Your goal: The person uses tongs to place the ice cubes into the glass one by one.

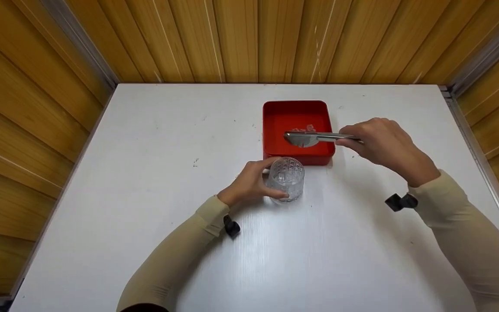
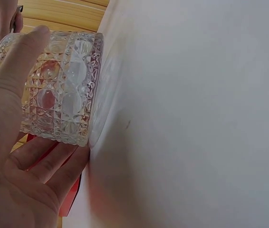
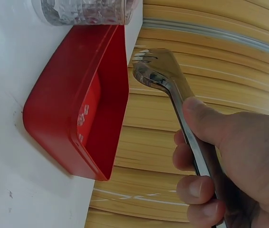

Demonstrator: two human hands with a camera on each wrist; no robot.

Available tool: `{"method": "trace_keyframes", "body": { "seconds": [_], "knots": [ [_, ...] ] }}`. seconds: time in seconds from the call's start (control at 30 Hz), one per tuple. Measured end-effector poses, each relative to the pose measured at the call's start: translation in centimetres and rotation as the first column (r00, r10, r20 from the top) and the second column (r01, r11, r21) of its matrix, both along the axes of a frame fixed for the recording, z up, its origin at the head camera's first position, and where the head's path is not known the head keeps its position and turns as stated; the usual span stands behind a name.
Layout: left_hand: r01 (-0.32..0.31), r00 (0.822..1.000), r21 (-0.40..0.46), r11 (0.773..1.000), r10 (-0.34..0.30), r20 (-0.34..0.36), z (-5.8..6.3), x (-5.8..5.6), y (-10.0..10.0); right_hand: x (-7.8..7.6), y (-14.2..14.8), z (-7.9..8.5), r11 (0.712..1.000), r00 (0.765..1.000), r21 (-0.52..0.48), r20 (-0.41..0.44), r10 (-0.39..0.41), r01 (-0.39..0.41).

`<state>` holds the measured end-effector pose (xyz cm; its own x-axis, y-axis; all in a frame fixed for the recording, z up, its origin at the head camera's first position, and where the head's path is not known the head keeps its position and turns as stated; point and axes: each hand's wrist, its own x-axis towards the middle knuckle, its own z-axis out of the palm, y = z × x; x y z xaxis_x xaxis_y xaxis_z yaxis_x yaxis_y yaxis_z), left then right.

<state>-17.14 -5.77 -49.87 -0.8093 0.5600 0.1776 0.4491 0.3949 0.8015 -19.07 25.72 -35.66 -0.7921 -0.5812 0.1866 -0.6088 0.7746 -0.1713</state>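
Observation:
My left hand (image 1: 251,182) grips a clear, cut-pattern drinking glass (image 1: 287,180), thumb on one side and fingers on the other. The glass (image 2: 53,90) stands upright on the white table, close to the near side of a red square box (image 1: 299,161). Small clear pieces (image 1: 305,128) lie inside the box. In my right hand (image 1: 381,141) is a pair of metal serving tongs (image 1: 306,138), held above the box. The tongs' head (image 3: 153,66) has tines and looks nearly closed; whether a piece is between the tips, I cannot tell.
The white table (image 1: 145,173) runs up to wood-plank walls (image 1: 241,41) at the back and both sides. Small dark specks (image 1: 195,162) dot its surface left of the box. A small black device (image 1: 231,226) is strapped on each wrist.

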Motion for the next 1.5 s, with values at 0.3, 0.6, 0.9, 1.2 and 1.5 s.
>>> {"method": "trace_keyframes", "body": {
  "seconds": [0.3, 0.6, 0.9, 1.2, 1.5],
  "knots": [
    [-0.002, 1.0, -0.016, 1.0, 0.002, 0.013, 0.2, 0.1, -0.1, 2.1, -0.2, 0.0, 0.998, 0.999, -0.016, -0.001, 0.053, -0.053],
    [0.007, 1.0, 0.013, 1.0, -0.007, 0.028, 0.1, 0.1, -0.1, 3.7, -0.3, -0.6, 0.985, 0.984, -0.05, -0.071, 0.162, -0.166],
    [0.01, 1.0, -0.003, 1.0, -0.01, -0.013, 0.2, 0.0, -0.1, 4.3, -0.2, -1.2, 0.981, 0.98, -0.055, -0.082, 0.179, -0.184],
    [0.01, 1.0, 0.004, 1.0, -0.01, 0.006, 0.1, 0.1, 0.0, 4.4, -0.4, -1.5, 0.983, 0.983, -0.055, -0.056, 0.174, -0.178],
    [0.017, 1.0, 0.001, 1.0, -0.017, 0.017, 0.2, 0.1, 0.0, 4.5, -0.4, -1.7, 0.98, 0.98, -0.056, -0.06, 0.189, -0.192]
  ]
}}
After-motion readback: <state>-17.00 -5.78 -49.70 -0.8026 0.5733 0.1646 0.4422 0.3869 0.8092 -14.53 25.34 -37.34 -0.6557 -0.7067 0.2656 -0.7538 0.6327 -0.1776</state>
